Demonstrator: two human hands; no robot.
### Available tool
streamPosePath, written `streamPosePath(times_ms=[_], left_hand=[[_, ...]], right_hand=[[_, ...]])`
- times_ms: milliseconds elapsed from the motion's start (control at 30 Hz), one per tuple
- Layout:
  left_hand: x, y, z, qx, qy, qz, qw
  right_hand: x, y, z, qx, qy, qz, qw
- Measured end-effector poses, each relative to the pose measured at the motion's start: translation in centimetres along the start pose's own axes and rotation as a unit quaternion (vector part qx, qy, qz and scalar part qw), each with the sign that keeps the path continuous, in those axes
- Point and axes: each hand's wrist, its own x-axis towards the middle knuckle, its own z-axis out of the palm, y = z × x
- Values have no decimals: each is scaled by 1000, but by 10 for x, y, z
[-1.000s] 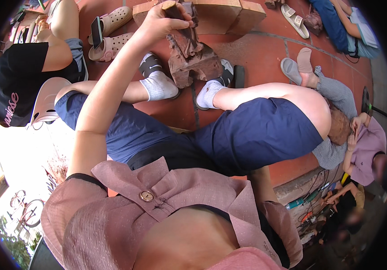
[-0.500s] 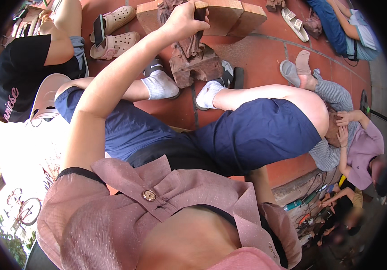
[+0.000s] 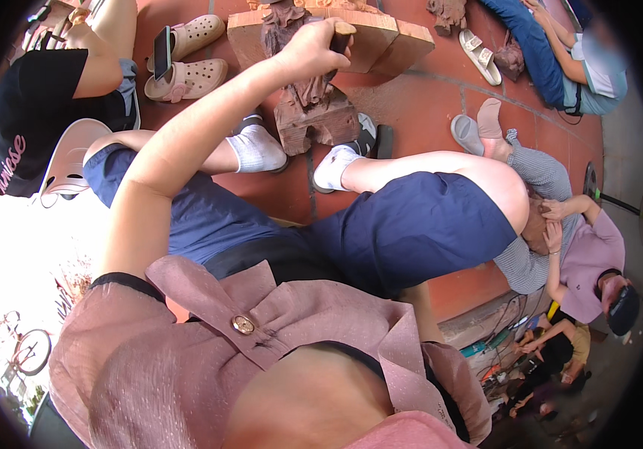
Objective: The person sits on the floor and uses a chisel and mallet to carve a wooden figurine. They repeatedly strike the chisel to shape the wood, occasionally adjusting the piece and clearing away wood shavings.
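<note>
My left hand [image 3: 310, 52] is closed around a small dark object with a tan rounded end [image 3: 345, 29]; its exact kind cannot be made out. It is held against the upper part of a reddish-brown carved wooden figure [image 3: 280, 37]. The carving's rough block base [image 3: 314, 120] stands on the tiled floor between my feet. My fingers and wrist cover part of the figure. Of my right arm only a piece shows, beside my right thigh; the right hand is out of sight.
Thick pale wooden blocks [image 3: 370, 45] lie behind the carving. Beige clogs [image 3: 187, 78] and a phone [image 3: 162, 52] are at the left, near a person in a black shirt [image 3: 29, 112]. Other people sit at the right, one in a pink top [image 3: 595, 258]. A white sandal [image 3: 479, 56] lies far right.
The whole view has shifted slightly. My left hand stays at the carving's upper part, with the dark object still in its grasp and tilted a little differently.
</note>
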Motion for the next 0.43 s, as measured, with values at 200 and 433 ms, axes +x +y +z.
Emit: streamPosePath(times_ms=[200,433], left_hand=[[6,21,4,71,20,40,996],[1,3,-11,-8,26,5,1000]], right_hand=[[-7,5,12,39,-3,3,999],[-24,3,-11,35,-6,-6,999]])
